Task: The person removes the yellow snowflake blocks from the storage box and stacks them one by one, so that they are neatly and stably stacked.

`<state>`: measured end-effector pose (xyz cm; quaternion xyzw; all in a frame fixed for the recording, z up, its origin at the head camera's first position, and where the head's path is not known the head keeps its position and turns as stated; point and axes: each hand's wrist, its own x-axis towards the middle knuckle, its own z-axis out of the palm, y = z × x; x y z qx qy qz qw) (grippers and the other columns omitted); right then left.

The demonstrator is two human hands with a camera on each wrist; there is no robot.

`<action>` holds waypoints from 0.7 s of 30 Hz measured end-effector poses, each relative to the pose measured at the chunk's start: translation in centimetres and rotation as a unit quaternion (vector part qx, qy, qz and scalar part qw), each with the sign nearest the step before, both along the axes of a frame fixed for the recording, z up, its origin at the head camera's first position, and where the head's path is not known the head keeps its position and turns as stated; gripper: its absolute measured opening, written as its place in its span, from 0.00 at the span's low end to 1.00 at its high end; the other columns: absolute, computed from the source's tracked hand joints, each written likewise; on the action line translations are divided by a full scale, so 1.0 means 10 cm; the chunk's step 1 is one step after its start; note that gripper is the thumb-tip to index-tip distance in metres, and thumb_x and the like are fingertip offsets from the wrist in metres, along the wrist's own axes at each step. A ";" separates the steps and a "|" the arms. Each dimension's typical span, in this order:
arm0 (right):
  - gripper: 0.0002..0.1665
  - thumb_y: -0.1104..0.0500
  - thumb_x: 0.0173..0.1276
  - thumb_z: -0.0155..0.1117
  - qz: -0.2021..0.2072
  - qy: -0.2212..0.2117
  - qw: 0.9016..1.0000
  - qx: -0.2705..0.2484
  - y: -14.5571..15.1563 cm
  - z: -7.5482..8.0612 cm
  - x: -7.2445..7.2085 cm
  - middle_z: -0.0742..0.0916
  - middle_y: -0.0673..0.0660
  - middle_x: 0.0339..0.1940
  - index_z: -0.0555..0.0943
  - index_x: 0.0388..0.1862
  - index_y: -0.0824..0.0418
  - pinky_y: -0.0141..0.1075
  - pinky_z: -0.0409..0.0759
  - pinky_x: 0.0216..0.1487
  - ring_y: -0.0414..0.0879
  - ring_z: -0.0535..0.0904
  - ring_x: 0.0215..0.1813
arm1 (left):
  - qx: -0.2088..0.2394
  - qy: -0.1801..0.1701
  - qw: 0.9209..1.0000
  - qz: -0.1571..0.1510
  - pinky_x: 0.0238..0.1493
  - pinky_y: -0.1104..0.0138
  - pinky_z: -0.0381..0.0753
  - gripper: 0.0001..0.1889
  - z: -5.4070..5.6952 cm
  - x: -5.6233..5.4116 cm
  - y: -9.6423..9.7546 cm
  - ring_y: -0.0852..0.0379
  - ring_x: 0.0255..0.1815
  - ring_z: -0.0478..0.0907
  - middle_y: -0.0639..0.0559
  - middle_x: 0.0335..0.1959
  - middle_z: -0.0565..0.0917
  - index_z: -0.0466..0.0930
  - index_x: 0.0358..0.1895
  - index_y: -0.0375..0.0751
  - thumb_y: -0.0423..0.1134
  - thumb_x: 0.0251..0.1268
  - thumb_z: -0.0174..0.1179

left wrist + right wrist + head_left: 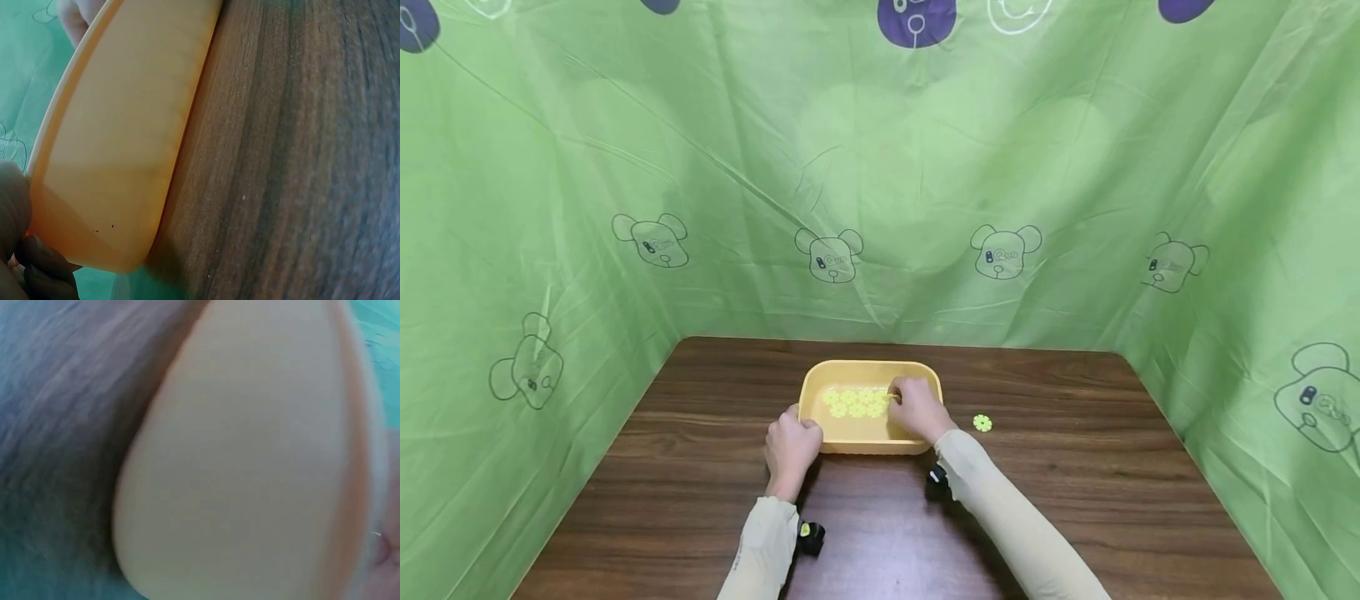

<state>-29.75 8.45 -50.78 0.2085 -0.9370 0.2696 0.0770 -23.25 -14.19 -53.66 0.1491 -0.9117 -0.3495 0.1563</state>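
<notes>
Open tabletop (pixel 700 408) flanks the yellow bin (pixel 874 447); left hand (pixel 792 442) blocks its near-left corner, right hand (pixel 919 408) apparently its right side.

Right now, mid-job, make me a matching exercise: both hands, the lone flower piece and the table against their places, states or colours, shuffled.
1. Left hand
2. Right hand
3. Lone flower piece
4. Table

A. Dark brown
B. Reaching into the tray
C. On the wood, right of the tray
D. Gripping the tray's near left corner

Pairs: 1-D; 2-B; 3-C; 4-A.
</notes>
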 end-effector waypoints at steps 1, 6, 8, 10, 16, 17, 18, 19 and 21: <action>0.05 0.68 0.57 0.63 0.002 0.016 1.000 -0.010 0.02 0.03 0.01 0.80 0.49 0.22 0.82 0.27 0.59 0.33 0.71 0.29 0.40 0.72 0.26 | 0.000 0.001 1.000 0.001 0.30 0.44 0.77 0.19 -0.01 0.00 0.00 0.31 0.34 0.83 0.32 0.36 0.87 0.85 0.48 0.36 0.37 0.58 0.50; 0.07 0.65 0.64 0.65 -0.012 0.063 0.994 -0.086 0.25 0.21 0.02 0.85 0.55 0.32 0.88 0.38 0.64 0.38 0.79 0.38 0.44 0.79 0.33 | 0.001 0.006 1.000 0.005 0.31 0.43 0.77 0.18 -0.02 0.02 0.01 0.30 0.34 0.83 0.32 0.35 0.87 0.85 0.47 0.37 0.37 0.58 0.50; 0.09 0.63 0.68 0.64 -0.030 0.061 0.992 -0.105 0.40 0.31 0.00 0.85 0.57 0.36 0.88 0.43 0.64 0.40 0.80 0.41 0.46 0.80 0.36 | 0.001 0.007 1.000 0.007 0.30 0.43 0.77 0.19 -0.01 0.03 0.01 0.30 0.34 0.83 0.32 0.35 0.87 0.85 0.47 0.36 0.37 0.58 0.50; 0.11 0.61 0.70 0.64 -0.046 0.050 0.991 -0.115 0.60 0.39 -0.03 0.85 0.58 0.39 0.88 0.46 0.63 0.42 0.80 0.43 0.48 0.80 0.38 | 0.002 0.006 1.000 0.008 0.30 0.43 0.77 0.19 -0.01 0.03 0.02 0.31 0.33 0.83 0.32 0.35 0.87 0.85 0.47 0.37 0.37 0.58 0.50; 0.14 0.59 0.71 0.64 -0.079 0.002 0.992 -0.102 1.23 0.56 -0.10 0.89 0.60 0.42 0.87 0.52 0.62 0.44 0.80 0.44 0.50 0.83 0.40 | 0.001 0.004 1.000 0.004 0.31 0.44 0.77 0.18 -0.01 0.04 0.04 0.32 0.33 0.83 0.33 0.35 0.87 0.85 0.47 0.38 0.37 0.59 0.49; 0.14 0.59 0.71 0.65 -0.086 -0.005 0.991 -0.102 1.31 0.57 -0.10 0.90 0.59 0.41 0.87 0.51 0.62 0.43 0.80 0.44 0.50 0.84 0.40 | 0.002 0.003 1.000 0.005 0.31 0.44 0.77 0.18 -0.01 0.04 0.04 0.32 0.33 0.83 0.33 0.35 0.87 0.85 0.47 0.38 0.37 0.59 0.49; 0.13 0.59 0.70 0.66 -0.091 -0.010 0.990 -0.103 1.40 0.57 -0.11 0.91 0.59 0.41 0.87 0.50 0.62 0.42 0.80 0.44 0.50 0.84 0.40 | 0.002 0.003 1.000 0.006 0.31 0.44 0.77 0.18 -0.01 0.05 0.04 0.32 0.34 0.83 0.33 0.35 0.87 0.85 0.47 0.37 0.37 0.59 0.49; 0.12 0.59 0.70 0.67 -0.095 -0.017 0.990 -0.103 1.47 0.57 -0.11 0.91 0.58 0.40 0.87 0.49 0.61 0.41 0.80 0.43 0.49 0.85 0.39 | 0.003 0.002 1.000 0.008 0.31 0.44 0.77 0.18 -0.01 0.05 0.04 0.32 0.34 0.83 0.33 0.35 0.87 0.85 0.47 0.38 0.38 0.59 0.49; 0.10 0.59 0.69 0.68 -0.100 -0.038 0.989 -0.106 1.59 0.53 -0.10 0.91 0.58 0.38 0.87 0.46 0.61 0.40 0.79 0.41 0.49 0.85 0.38 | 0.004 0.001 1.000 0.008 0.31 0.44 0.77 0.18 -0.02 0.05 0.03 0.31 0.34 0.83 0.33 0.35 0.86 0.85 0.46 0.37 0.38 0.59 0.50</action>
